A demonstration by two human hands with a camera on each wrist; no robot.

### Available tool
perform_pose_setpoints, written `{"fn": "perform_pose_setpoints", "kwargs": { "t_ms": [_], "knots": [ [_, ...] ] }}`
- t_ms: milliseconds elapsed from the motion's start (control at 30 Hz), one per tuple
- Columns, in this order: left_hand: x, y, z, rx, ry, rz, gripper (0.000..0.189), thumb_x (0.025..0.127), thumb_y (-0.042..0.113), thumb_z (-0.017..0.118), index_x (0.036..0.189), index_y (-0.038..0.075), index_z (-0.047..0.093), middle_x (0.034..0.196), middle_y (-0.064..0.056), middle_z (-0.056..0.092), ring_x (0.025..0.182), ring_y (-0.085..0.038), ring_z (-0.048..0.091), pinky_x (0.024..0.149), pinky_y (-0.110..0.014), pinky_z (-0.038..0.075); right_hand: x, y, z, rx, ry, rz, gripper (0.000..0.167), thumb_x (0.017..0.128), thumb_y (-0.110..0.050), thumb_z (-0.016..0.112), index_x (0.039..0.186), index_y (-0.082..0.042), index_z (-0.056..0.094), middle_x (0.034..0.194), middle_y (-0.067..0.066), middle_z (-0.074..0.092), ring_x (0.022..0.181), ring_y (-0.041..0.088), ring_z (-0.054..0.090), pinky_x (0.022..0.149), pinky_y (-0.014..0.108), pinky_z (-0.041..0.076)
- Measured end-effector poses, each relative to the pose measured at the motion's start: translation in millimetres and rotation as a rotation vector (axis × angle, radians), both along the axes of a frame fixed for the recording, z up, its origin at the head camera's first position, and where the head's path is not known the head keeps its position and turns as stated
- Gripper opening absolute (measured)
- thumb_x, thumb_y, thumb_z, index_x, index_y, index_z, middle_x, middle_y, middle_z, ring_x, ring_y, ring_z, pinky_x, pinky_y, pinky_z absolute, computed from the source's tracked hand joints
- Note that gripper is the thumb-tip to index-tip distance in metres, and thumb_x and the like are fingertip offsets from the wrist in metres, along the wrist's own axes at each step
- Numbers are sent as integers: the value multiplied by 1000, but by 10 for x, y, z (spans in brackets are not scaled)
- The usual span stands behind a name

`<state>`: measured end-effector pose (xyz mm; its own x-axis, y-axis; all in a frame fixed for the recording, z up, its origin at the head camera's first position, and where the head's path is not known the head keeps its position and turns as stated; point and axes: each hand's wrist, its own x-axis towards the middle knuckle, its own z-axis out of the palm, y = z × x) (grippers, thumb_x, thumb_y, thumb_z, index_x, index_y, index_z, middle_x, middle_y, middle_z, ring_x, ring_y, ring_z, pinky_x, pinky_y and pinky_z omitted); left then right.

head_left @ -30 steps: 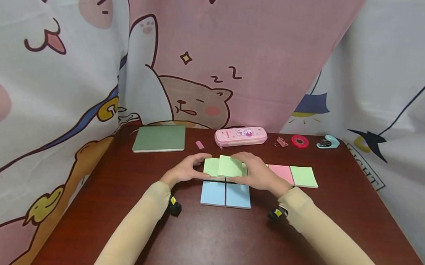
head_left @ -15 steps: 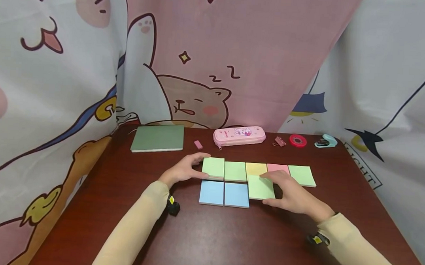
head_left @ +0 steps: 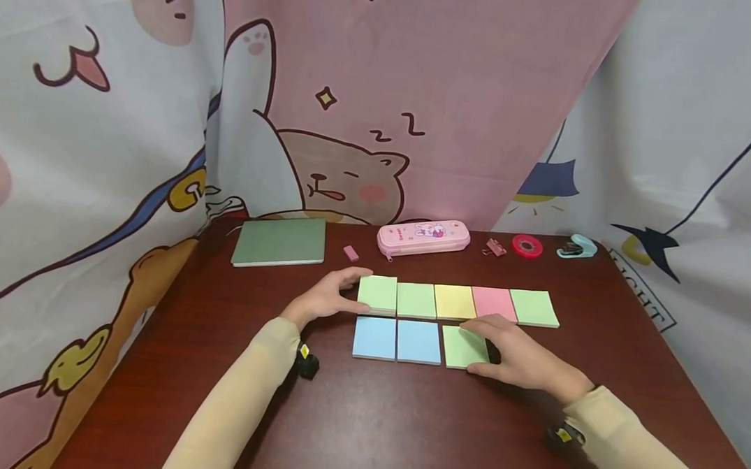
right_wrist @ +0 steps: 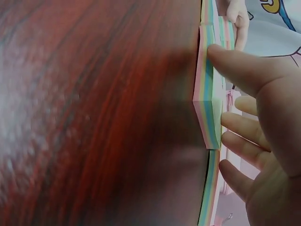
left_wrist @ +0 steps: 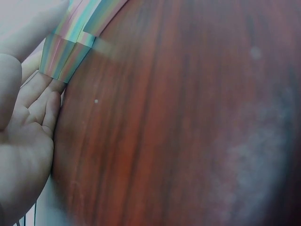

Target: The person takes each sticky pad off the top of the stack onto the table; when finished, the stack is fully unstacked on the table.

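Both hands half curled: left hand pinching a green stack around 11 o'clock from the blue pads, right hand gripping a green pad just off their 3 o'clock side. That one's squarish, edges facing roughly 12, 3, 6 and 9.

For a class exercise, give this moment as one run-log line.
left hand: holds back-left green pad | right hand: holds front green pad | blue pads: left of front green pad
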<state>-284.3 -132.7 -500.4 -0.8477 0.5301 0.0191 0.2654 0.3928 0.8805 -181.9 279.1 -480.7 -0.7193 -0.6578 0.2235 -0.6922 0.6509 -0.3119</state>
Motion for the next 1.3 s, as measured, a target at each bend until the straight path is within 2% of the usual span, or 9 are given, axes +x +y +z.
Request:
{"fn": "perform_pose_setpoints", "kwargs": {
  "t_ms": [300,1033,1200,1300],
  "knots": [
    [1,-3,-5,-2,-9,9,83,83,24,92,154,11,52,151,0,57,144,-26,48,122,-47,36,-34,-31,-27,4,-43,-23,66,82,-33,92,137,-6,66,131,2,69,119,21,61,103,48,52],
    [-14,-13,-30,6,7,4,83,84,26,92,155,11,52,152,0,56,144,-27,48,122,-49,35,-42,-77,-1,2,-33,-22,66,81,-33,93,136,-5,66,130,3,70,119,21,61,104,47,51],
    [-15,-5,-31,3,10,-1,83,84,26,92,155,11,51,153,-1,56,144,-27,48,122,-49,36,-63,-128,88,-14,-20,-25,69,82,-36,92,137,-4,66,130,4,70,119,22,62,103,48,52],
    [-18,0,-34,-9,14,-1,83,84,26,92,155,11,52,152,0,56,144,-26,48,122,-47,37,-143,-243,171,-28,-16,-31,71,84,-38,90,140,-3,63,133,7,69,122,26,62,103,50,52]
  ]
}}
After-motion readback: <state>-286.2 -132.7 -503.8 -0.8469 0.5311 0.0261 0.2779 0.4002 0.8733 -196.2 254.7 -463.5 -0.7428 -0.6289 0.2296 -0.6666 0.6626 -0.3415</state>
